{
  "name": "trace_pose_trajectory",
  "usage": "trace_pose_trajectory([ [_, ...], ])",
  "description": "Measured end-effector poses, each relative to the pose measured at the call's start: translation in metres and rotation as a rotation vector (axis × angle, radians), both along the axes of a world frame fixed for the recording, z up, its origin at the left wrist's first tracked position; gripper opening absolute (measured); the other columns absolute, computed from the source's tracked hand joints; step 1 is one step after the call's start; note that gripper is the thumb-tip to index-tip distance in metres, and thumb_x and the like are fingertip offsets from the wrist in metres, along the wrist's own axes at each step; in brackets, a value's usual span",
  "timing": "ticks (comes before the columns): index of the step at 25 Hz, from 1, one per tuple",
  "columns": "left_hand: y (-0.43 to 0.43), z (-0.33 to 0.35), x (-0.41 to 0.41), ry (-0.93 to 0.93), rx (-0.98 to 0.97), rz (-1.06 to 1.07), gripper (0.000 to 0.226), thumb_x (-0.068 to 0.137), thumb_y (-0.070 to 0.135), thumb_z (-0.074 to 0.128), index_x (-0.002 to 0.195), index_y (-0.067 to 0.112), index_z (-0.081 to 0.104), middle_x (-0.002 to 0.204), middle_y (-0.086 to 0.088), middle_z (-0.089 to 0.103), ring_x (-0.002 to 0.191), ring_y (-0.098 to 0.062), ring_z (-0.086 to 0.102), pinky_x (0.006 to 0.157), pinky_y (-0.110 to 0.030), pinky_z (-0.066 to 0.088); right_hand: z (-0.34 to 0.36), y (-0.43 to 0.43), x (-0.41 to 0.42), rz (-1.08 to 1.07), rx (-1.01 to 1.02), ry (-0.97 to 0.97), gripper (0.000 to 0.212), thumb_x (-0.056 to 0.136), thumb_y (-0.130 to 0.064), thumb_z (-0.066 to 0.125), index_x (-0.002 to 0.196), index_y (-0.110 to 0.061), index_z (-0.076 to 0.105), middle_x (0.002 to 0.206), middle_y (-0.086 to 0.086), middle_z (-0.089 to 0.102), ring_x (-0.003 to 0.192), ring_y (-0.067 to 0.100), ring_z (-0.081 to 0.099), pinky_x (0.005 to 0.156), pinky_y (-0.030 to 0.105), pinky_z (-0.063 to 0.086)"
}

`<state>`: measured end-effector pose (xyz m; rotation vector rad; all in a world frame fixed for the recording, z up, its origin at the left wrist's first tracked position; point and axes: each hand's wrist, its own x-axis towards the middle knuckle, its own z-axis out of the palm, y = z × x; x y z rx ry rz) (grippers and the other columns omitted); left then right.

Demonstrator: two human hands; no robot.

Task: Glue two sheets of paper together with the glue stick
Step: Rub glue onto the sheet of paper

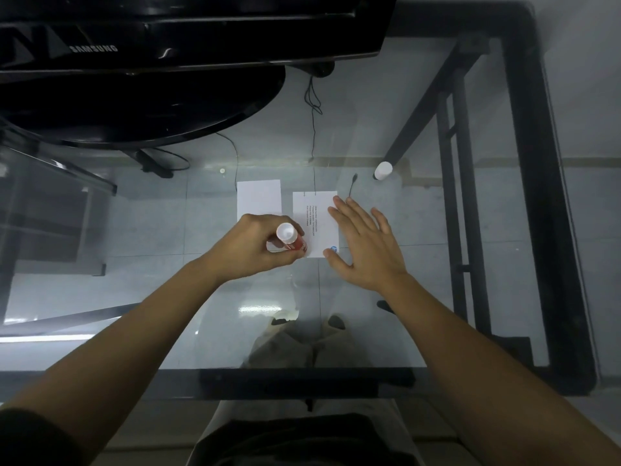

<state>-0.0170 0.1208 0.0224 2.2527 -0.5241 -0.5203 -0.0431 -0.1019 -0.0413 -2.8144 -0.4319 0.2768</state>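
Two small white sheets lie side by side on the glass table. The blank sheet (pixel 258 200) is on the left and the printed sheet (pixel 314 220) is on the right. My left hand (pixel 252 245) grips a red glue stick (pixel 290 238) with a white end facing me, held upright at the printed sheet's lower left corner. My right hand (pixel 363 245) lies flat with fingers spread, pressing the printed sheet's right edge. The glue stick's white cap (pixel 383 170) stands on the glass at the back right.
A black Samsung monitor (pixel 168 38) with a round base (pixel 141 105) fills the back left. Thin black cables (pixel 313 105) run under the glass. The table's black frame (pixel 534 196) borders the right side and the front edge (pixel 302 381).
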Motion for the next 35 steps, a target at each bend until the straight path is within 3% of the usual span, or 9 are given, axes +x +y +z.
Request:
trace_pose_trajectory([
  [4,-0.003,-0.002,0.026,-0.037,0.021,-0.054,0.028,0.077,0.028,0.073,0.097,0.010,0.065,0.099,-0.004,0.070,0.083,-0.017,0.066,0.074,-0.026,0.056,0.000,-0.001,-0.001,0.007,0.011,-0.008,0.070,0.086,-0.054,0.039,0.144,-0.020,0.024,0.156,0.000,0.019,0.144,0.016,0.013,0.114,0.041,0.001],
  [9,-0.012,-0.004,0.064,-0.175,0.041,0.048,0.025,0.079,0.028,0.072,0.092,0.008,0.065,0.088,-0.005,0.071,0.072,-0.011,0.062,0.067,-0.003,0.046,-0.001,0.000,0.000,0.004,0.014,0.016,0.071,0.085,-0.056,0.039,0.145,-0.022,0.020,0.157,-0.002,0.017,0.144,0.016,0.012,0.115,0.041,0.000],
  [13,-0.011,0.000,0.056,-0.195,0.002,0.128,0.027,0.078,0.032,0.071,0.094,0.012,0.064,0.089,0.000,0.070,0.073,-0.009,0.064,0.069,-0.013,0.052,-0.002,-0.001,0.000,-0.001,0.003,0.008,0.070,0.085,-0.054,0.039,0.145,-0.022,0.021,0.157,-0.003,0.017,0.144,0.014,0.011,0.115,0.040,0.001],
  [22,-0.011,-0.006,0.005,-0.028,0.039,-0.009,0.032,0.078,0.029,0.072,0.103,0.010,0.064,0.105,-0.007,0.069,0.081,-0.019,0.065,0.074,-0.019,0.051,0.000,-0.001,0.000,0.024,-0.006,0.021,0.067,0.087,-0.048,0.038,0.146,-0.021,0.019,0.157,-0.002,0.014,0.144,0.014,0.007,0.114,0.040,-0.003],
  [29,-0.024,-0.002,0.064,-0.190,0.049,0.051,0.027,0.079,0.028,0.071,0.090,0.005,0.063,0.086,-0.009,0.071,0.074,-0.019,0.065,0.073,-0.034,0.055,0.000,-0.001,-0.001,0.020,0.031,0.009,0.068,0.085,-0.044,0.042,0.145,-0.020,0.021,0.157,-0.001,0.017,0.144,0.013,0.009,0.114,0.039,-0.002],
  [32,-0.024,0.000,0.061,-0.190,0.010,0.139,0.026,0.078,0.030,0.072,0.091,0.008,0.065,0.086,-0.004,0.071,0.074,-0.012,0.065,0.073,-0.024,0.054,0.001,-0.001,-0.001,0.001,0.065,0.023,0.070,0.085,-0.043,0.046,0.145,-0.020,0.019,0.157,-0.002,0.017,0.144,0.012,0.010,0.115,0.038,-0.001],
  [35,-0.018,0.002,0.026,-0.099,-0.044,0.077,0.026,0.076,0.030,0.074,0.092,0.010,0.066,0.088,-0.001,0.071,0.075,-0.008,0.065,0.071,-0.014,0.052,0.006,-0.002,0.001,-0.026,0.143,0.085,0.081,0.083,-0.041,0.052,0.147,-0.019,0.009,0.156,-0.002,0.017,0.144,0.011,0.009,0.115,0.037,-0.001],
])
